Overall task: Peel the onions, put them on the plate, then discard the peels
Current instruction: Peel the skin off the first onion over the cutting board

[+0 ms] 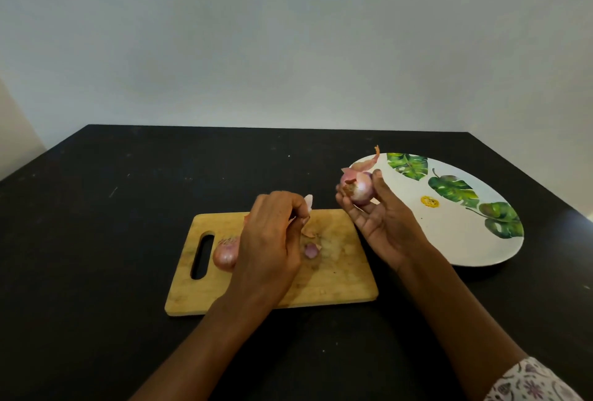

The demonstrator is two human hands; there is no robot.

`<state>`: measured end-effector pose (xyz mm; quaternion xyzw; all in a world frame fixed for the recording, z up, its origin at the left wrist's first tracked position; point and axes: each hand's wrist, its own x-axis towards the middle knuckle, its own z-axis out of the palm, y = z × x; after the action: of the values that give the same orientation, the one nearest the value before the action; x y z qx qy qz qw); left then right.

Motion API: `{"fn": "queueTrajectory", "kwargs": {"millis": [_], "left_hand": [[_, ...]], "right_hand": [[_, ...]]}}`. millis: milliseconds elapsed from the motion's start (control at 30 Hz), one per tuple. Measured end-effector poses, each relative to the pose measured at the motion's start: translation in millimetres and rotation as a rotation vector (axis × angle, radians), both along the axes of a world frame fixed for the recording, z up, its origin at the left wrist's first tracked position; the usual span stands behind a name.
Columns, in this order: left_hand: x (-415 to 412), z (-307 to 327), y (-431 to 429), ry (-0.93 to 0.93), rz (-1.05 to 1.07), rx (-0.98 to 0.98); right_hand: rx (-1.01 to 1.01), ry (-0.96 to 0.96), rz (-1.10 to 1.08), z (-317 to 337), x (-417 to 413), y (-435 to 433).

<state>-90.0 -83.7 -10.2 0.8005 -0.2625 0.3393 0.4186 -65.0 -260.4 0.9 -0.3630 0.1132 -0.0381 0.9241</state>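
While right hand (382, 224) grips onion (361, 190), left hand (272, 240) pinches peel (308, 202).

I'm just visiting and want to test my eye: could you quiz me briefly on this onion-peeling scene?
1. True or false: a peeled onion already lies on the plate.
2. Which of the hands holds the partly peeled onion? A) left B) right
3. Fill in: the unpeeled onion lies on the ____.
Key: 1 false, the plate holds no onion; 2 B, the right hand; 3 cutting board.

Onion (225, 256) on board (337, 278); plate (449, 240) rightward
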Motion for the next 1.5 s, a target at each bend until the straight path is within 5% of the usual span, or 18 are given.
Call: {"fn": "queueTrajectory", "kwargs": {"millis": [233,400,567,1000,1267,1500], "left_hand": [[7,-5,8,0.041,0.163,0.13],[3,0,5,0.244,0.034,-0.091],[2,1,5,0.19,0.006,-0.122],[5,7,11,0.126,0.093,-0.25],[10,-3,13,0.186,0.243,-0.024],[4,2,8,0.137,0.05,-0.098]], "right_hand": [[-0.095,0.01,0.141,-1,-5,15],[-0.267,-0.026,0.238,-5,-6,24],[-0.409,-0.021,0.317,-7,-11,32],[-0.218,0.026,0.138,-5,-6,23],[-0.293,-0.034,0.17,-7,-7,23],[-0.333,-0.031,0.251,-7,-9,31]]}}
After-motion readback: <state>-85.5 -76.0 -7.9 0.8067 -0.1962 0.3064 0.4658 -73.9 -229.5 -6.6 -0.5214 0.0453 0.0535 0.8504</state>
